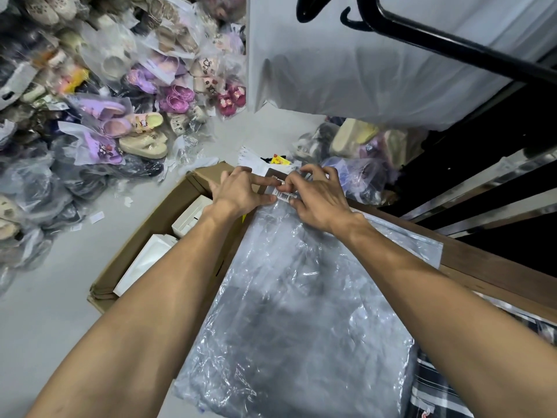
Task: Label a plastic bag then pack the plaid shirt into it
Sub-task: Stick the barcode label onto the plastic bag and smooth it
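Note:
A clear plastic bag (301, 312) lies flat across a cardboard box, its far end under my hands. A small white barcode label (284, 196) sits at that far end of the bag. My left hand (241, 191) presses on the bag's left corner, thumb beside the label. My right hand (316, 197) pinches the label's upper edge with fingertips. The plaid shirt (434, 387), dark with white stripes, shows at the lower right, partly under the bag.
The open cardboard box (129, 267) holds white boxes (193, 215). Several bagged sandals and shoes (120, 101) pile up on the floor to the left and far right. A black rack bar (452, 46) and white cover hang above. Paper scraps lie on the grey floor.

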A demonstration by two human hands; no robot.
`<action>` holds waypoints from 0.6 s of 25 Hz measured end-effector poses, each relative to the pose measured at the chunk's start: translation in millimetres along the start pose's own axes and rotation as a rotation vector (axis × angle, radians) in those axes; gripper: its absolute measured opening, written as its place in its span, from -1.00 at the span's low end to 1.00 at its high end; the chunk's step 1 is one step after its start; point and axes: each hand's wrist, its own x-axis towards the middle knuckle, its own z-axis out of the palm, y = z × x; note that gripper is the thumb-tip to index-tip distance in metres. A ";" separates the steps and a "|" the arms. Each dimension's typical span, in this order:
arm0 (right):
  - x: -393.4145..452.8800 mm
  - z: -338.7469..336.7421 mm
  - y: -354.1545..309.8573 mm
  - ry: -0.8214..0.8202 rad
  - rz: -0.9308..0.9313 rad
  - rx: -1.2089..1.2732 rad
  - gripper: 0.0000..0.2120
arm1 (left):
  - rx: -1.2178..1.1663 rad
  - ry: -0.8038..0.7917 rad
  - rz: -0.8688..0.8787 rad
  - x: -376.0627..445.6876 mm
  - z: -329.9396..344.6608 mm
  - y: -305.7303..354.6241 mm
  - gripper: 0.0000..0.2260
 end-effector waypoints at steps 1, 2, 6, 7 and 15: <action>-2.7 0.5 -0.9 0.029 0.001 -0.014 -0.74 | 0.026 0.014 0.005 -1.2 1.3 -1.1 -0.64; -5.6 0.7 -1.4 0.052 0.007 -0.022 -0.74 | 0.064 0.028 0.018 -1.9 2.0 -2.0 -0.64; -6.3 4.3 0.5 0.053 0.034 -0.021 -0.74 | 0.197 0.052 0.049 -2.6 2.3 -2.7 -0.65; -5.9 4.2 1.6 0.050 0.043 -0.026 -0.73 | 0.218 0.055 0.052 -4.0 2.6 -2.2 -0.65; -17.4 -3.0 0.1 0.110 0.091 -0.111 -0.76 | 0.287 0.040 0.035 -5.8 0.4 0.9 -0.66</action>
